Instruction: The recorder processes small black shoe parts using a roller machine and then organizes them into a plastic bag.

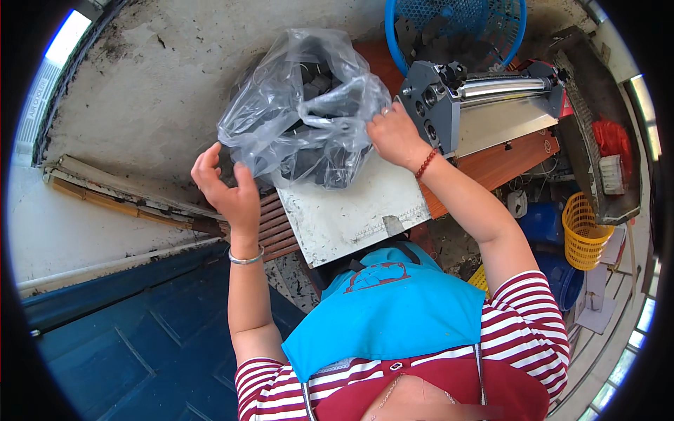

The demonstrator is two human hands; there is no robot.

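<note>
A clear plastic bag [274, 133] with dark pieces [316, 81] inside stands on a worn white board [351, 210] in front of me. My right hand [399, 137] is closed on the bag's right side, its fingers curled into the film. At the bag's left lower edge is my left hand [228, 189], with thumb and fingers apart and nothing gripped between them. The left fingertips are close to the film; whether they touch it I cannot tell. What exactly the dark pieces are is blurred by the creased plastic.
Right of the bag, a grey machine with shiny metal rollers [505, 88] stands on a reddish-brown wooden table [484, 172]. A blue plastic basket [391, 35] is behind it. At the right are a yellow basket [586, 235] and a dark trough [586, 91]. A blue door [140, 337] is at lower left.
</note>
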